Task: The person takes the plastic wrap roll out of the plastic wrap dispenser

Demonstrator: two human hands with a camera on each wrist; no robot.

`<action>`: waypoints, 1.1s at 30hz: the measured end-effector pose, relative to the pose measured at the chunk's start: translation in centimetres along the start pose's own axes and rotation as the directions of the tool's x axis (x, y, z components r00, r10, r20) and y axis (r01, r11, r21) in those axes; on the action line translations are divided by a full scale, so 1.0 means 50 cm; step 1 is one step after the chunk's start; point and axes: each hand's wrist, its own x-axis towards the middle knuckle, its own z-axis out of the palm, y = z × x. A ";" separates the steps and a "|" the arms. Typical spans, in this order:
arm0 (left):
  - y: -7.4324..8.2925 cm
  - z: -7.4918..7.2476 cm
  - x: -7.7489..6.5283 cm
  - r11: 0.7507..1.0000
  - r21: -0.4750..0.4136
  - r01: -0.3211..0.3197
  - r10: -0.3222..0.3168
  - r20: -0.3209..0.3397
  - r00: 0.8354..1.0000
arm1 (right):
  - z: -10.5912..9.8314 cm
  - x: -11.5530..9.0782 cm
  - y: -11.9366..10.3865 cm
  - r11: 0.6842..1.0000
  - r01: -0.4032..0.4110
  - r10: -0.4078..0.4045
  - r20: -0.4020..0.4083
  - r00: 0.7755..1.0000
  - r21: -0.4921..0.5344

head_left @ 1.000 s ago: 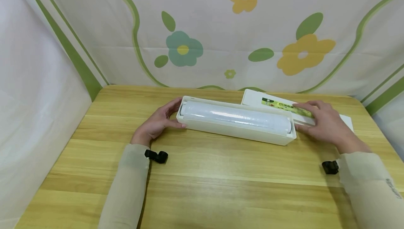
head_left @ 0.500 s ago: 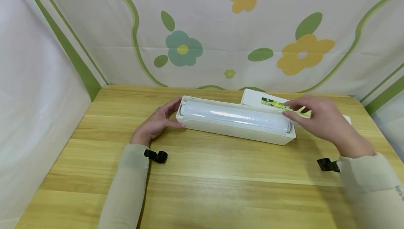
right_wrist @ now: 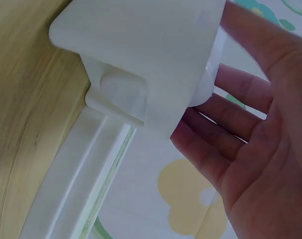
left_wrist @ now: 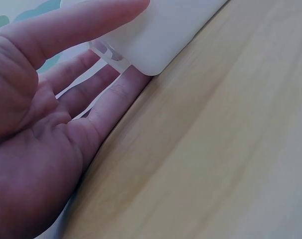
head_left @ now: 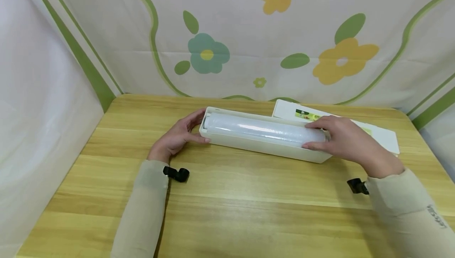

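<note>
The yellow-green label and the right sleeve lettering are unreadable.

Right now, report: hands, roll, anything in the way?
Left hand holding box, left end. Right hand gripping roll, right end. Roll inside box. Lid off behind, not blocking.

The head view is bright, with glare streaking the roll and sheen on the tabletop; both wrist views are dimmer, softer.

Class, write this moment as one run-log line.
left hand: holds open box | right hand: grips film roll in box | lid: off, behind box
</note>
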 end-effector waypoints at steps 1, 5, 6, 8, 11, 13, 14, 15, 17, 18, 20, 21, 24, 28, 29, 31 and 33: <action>0.001 0.000 0.001 1.000 -0.002 0.000 0.000 0.003 1.000 | -0.001 0.000 -0.002 1.000 -0.005 0.005 0.003 1.000 0.001; 0.003 -0.003 0.001 1.000 0.008 -0.005 0.004 0.018 1.000 | -0.002 0.006 -0.013 1.000 -0.006 0.006 0.019 1.000 -0.023; 0.003 -0.004 0.001 1.000 0.012 -0.008 0.008 0.020 1.000 | -0.001 0.009 -0.016 0.999 -0.014 0.015 0.025 1.000 -0.040; 0.004 -0.003 0.002 1.000 0.020 -0.013 0.012 0.026 1.000 | 0.002 0.016 -0.023 0.996 -0.029 0.033 0.040 0.999 -0.086; 0.004 0.001 0.002 1.000 0.017 -0.014 0.013 0.039 0.999 | 0.006 0.022 -0.032 0.986 -0.063 0.072 0.056 0.996 -0.155; 0.003 0.004 0.002 1.000 0.013 -0.010 0.010 0.042 0.999 | 0.008 0.024 -0.035 0.980 -0.068 0.081 0.059 0.995 -0.187; 0.004 0.005 0.002 1.000 0.008 -0.008 0.008 0.042 0.999 | 0.009 0.026 -0.036 0.979 -0.070 0.082 0.058 0.995 -0.193; 0.004 0.005 0.001 1.000 0.004 -0.007 0.007 0.039 0.999 | 0.009 0.026 -0.036 0.977 -0.068 0.081 0.058 0.995 -0.202; 0.005 0.004 0.001 1.000 0.003 -0.006 0.006 0.031 1.000 | 0.009 0.030 -0.038 0.976 -0.054 0.069 0.063 0.996 -0.211; 0.005 0.002 0.001 1.000 0.004 -0.007 0.007 0.029 1.000 | 0.009 0.032 -0.039 0.975 -0.048 0.064 0.071 0.995 -0.215; 0.009 0.001 0.002 1.000 0.008 -0.014 0.013 0.033 0.999 | 0.007 0.036 -0.040 0.974 -0.047 0.069 0.090 0.994 -0.220; 0.010 0.000 0.003 1.000 0.013 -0.019 0.018 0.037 0.999 | 0.005 0.037 -0.040 0.974 -0.045 0.070 0.104 0.992 -0.222; 0.010 -0.001 0.004 0.999 0.026 -0.031 0.030 0.045 0.999 | 0.004 0.042 -0.040 0.974 -0.039 0.070 0.134 0.989 -0.222; 0.005 0.000 0.003 0.998 0.053 -0.036 0.034 0.054 0.998 | 0.011 0.039 -0.027 0.983 -0.038 0.058 0.105 0.993 -0.179; 0.003 0.001 0.001 0.998 0.057 -0.036 0.033 0.052 0.998 | 0.016 0.037 -0.021 0.987 -0.043 0.057 0.087 0.995 -0.152; 0.001 0.003 0.000 0.997 0.062 -0.035 0.032 0.048 0.998 | 0.026 0.029 -0.010 0.995 -0.048 0.051 0.034 0.998 -0.085; 0.001 0.006 0.000 0.998 0.054 -0.036 0.034 0.037 0.999 | 0.036 0.022 0.001 0.999 -0.043 0.043 -0.032 0.999 -0.014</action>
